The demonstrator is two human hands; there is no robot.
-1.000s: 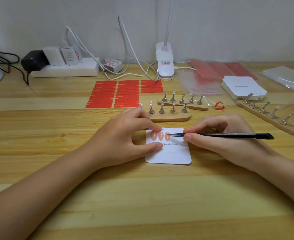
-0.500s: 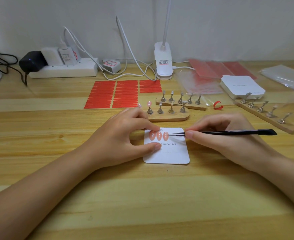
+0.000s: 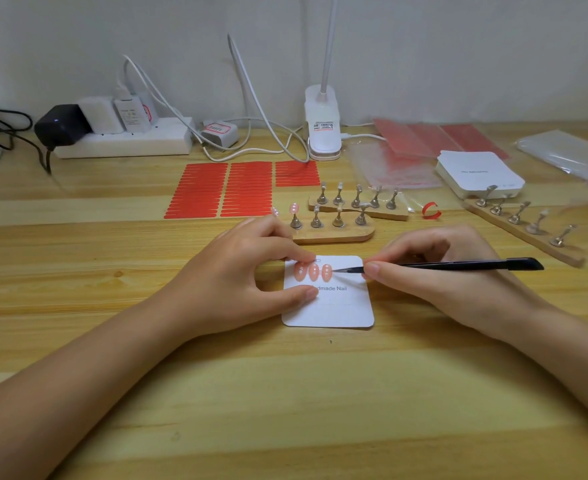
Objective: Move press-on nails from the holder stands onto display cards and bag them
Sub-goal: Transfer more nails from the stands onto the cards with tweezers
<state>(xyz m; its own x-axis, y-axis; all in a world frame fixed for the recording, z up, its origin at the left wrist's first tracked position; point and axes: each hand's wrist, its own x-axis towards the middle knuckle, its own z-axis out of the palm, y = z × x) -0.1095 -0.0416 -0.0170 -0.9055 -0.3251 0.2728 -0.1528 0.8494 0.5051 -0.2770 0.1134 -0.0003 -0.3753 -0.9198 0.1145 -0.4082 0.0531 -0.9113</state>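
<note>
Left hand (image 3: 237, 275) still pins the display card (image 3: 337, 306); right hand (image 3: 434, 271) keeps gripping tweezers (image 3: 458, 264), tips unmoved against the third nail (image 3: 326, 272).

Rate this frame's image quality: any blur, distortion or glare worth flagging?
Head view: lighting is soft and even, with faint shadows under both hands; the card and its nails are sharp enough; the right-hand stand and bags smear near the edge; wide-angle bending bows the table edge; no strong glare.
</note>
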